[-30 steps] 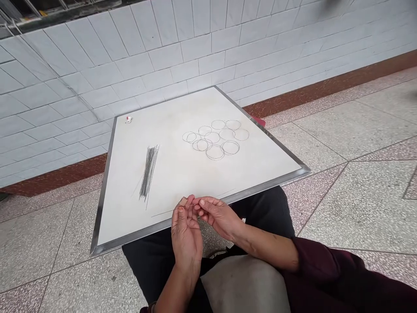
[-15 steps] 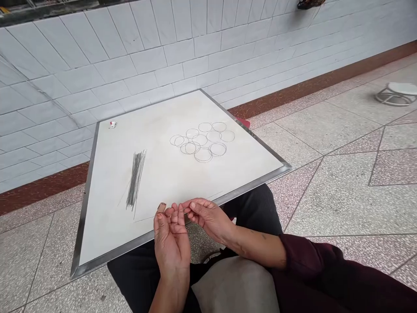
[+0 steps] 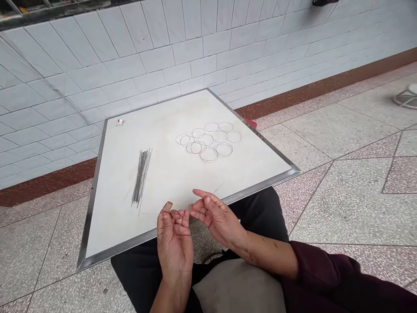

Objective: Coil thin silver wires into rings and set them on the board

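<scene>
A thin wire [image 3: 219,188] runs through both my hands over the near edge of the white board. My left hand [image 3: 176,243] is palm up, its thumb pressed to the index finger, which wears a brown wrap [image 3: 167,206]; one end of the wire sticks out to the left. My right hand [image 3: 216,215] pinches the wire between thumb and fingers, the index finger stretched out, and the other end points up to the right. Beyond my left hand lies a bundle of straight dark wires [image 3: 141,177]. Several thin wire rings [image 3: 208,154] overlap each other farther right.
The white board [image 3: 114,226] has a metal rim and rests over my legs. A small white and red item [image 3: 120,122] sits at its far left corner. Behind stands a tiled wall [image 3: 130,82]. A stool [image 3: 407,98] is on the floor at right.
My right hand has drawn slightly apart from my left, its index finger lifting. The wire's right end now angles upward. The whole view has shifted slightly.
</scene>
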Available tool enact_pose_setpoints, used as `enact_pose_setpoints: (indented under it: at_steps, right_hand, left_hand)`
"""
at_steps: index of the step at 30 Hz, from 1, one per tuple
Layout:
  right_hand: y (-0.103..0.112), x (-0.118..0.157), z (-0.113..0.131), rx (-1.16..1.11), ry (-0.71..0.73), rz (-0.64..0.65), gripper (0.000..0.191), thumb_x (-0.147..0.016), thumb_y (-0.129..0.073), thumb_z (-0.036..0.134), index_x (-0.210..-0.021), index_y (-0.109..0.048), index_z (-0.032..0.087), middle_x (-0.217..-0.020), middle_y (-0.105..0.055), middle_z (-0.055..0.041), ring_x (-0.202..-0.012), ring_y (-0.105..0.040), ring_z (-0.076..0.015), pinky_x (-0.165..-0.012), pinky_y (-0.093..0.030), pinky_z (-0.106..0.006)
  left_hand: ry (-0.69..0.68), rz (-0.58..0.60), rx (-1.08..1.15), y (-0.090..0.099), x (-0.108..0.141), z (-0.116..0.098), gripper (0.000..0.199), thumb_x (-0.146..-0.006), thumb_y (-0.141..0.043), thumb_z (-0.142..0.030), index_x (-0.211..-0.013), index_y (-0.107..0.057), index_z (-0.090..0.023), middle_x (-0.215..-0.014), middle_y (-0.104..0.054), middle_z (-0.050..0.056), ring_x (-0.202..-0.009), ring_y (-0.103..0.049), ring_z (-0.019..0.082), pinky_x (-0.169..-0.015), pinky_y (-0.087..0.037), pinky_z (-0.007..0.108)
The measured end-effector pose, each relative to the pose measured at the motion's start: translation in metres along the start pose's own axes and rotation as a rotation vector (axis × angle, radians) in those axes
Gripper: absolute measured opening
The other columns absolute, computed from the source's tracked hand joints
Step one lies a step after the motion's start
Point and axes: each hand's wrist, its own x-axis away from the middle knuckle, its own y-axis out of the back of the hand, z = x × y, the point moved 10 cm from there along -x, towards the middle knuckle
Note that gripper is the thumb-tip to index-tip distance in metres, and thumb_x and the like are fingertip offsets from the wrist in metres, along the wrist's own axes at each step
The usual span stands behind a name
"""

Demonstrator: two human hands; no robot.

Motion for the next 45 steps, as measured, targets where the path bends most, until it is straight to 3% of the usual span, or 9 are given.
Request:
enact_pose_setpoints:
  at_steps: [11,15,21,26,32,34,38,42,45]
  right_hand:
    - [-0.011,0.005,0.007,0.001,0.004,0.083,0.046,-0.086,-0.072,0.046,-0.125,-0.065,0.023,-0.074,-0.060,0.0019,-0.081,-0.062,-0.0143,-0.088,-0.052,-0.037]
    - [-0.013,0.006,0.009,-0.004,-0.032,0.097,0.047,-0.087,-0.072,0.046,-0.126,-0.064,0.022,-0.069,-0.053,0.0043,-0.072,-0.056,-0.0109,-0.083,-0.052,-0.034]
    - [-0.020,0.011,0.016,0.117,-0.055,0.223,0.047,-0.093,-0.063,0.048,-0.131,-0.062,0.021,-0.064,-0.043,0.0057,-0.063,-0.048,-0.0102,-0.077,-0.052,-0.035]
    - [-0.021,0.017,0.019,0.264,-0.124,0.297,0.050,-0.098,-0.051,0.053,-0.131,-0.063,0.018,-0.066,-0.041,0.0045,-0.061,-0.044,-0.0104,-0.073,-0.051,-0.034]
    - [-0.021,0.021,0.022,0.294,-0.208,0.342,0.046,-0.100,-0.049,0.048,-0.111,-0.073,0.011,-0.059,-0.039,0.0062,-0.056,-0.047,-0.0094,-0.077,-0.052,-0.036]
    - [-0.022,0.023,0.023,0.301,-0.218,0.374,0.043,-0.101,-0.049,0.046,-0.117,-0.069,0.012,-0.056,-0.041,0.0074,-0.053,-0.049,-0.0086,-0.077,-0.052,-0.035]
    - [-0.023,0.028,0.028,0.336,-0.204,0.439,0.041,-0.103,-0.048,0.039,-0.139,-0.050,0.020,-0.055,-0.046,0.0104,-0.051,-0.053,-0.0077,-0.080,-0.053,-0.036]
    - [-0.022,0.028,0.034,0.448,-0.145,0.442,0.036,-0.104,-0.046,0.038,-0.135,-0.052,0.020,-0.056,-0.050,0.0104,-0.051,-0.056,-0.0072,-0.079,-0.055,-0.034]
    - [-0.025,0.028,0.036,0.531,-0.112,0.465,0.036,-0.103,-0.047,0.037,-0.135,-0.053,0.021,-0.063,-0.054,0.0084,-0.050,-0.057,-0.0058,-0.069,-0.055,-0.027]
  left_hand:
    - [0.034,0.095,0.008,-0.010,0.000,-0.007,0.018,-0.078,-0.078,-0.025,-0.093,-0.071,-0.019,-0.077,-0.060,-0.001,-0.067,-0.055,0.009,-0.069,-0.052,0.021]
    - [0.131,0.180,-0.011,-0.017,0.002,-0.004,0.015,-0.075,-0.079,-0.017,-0.087,-0.070,-0.017,-0.082,-0.059,0.000,-0.059,-0.047,0.007,-0.059,-0.048,0.019]
    - [0.294,0.309,-0.097,-0.019,0.012,0.007,0.012,-0.083,-0.072,-0.026,-0.089,-0.072,-0.016,-0.061,-0.045,-0.004,-0.048,-0.032,0.005,-0.048,-0.038,0.019]
    - [0.372,0.416,-0.243,-0.023,0.021,0.008,0.017,-0.084,-0.071,-0.031,-0.089,-0.073,-0.015,-0.054,-0.048,-0.003,-0.049,-0.041,0.010,-0.055,-0.043,0.026]
    - [0.433,0.557,-0.281,-0.032,0.036,0.006,0.030,-0.095,-0.054,-0.039,-0.084,-0.071,-0.016,-0.048,-0.056,-0.001,-0.048,-0.051,0.013,-0.064,-0.047,0.031]
    - [0.471,0.597,-0.276,-0.033,0.041,0.008,0.028,-0.095,-0.055,-0.035,-0.084,-0.072,-0.016,-0.043,-0.056,-0.001,-0.043,-0.051,0.012,-0.064,-0.048,0.031]
    - [0.542,0.578,-0.290,-0.028,0.044,0.008,0.018,-0.090,-0.063,-0.028,-0.099,-0.074,-0.017,-0.044,-0.059,-0.002,-0.041,-0.051,0.010,-0.060,-0.047,0.027]
    - [0.578,0.532,-0.368,-0.024,0.043,0.005,0.015,-0.084,-0.071,-0.028,-0.094,-0.076,-0.017,-0.058,-0.065,-0.001,-0.044,-0.053,0.009,-0.060,-0.048,0.026]
    - [0.593,0.549,-0.394,-0.027,0.047,0.005,0.017,-0.087,-0.068,-0.030,-0.092,-0.076,-0.016,-0.054,-0.060,-0.002,-0.044,-0.053,0.009,-0.064,-0.049,0.029]
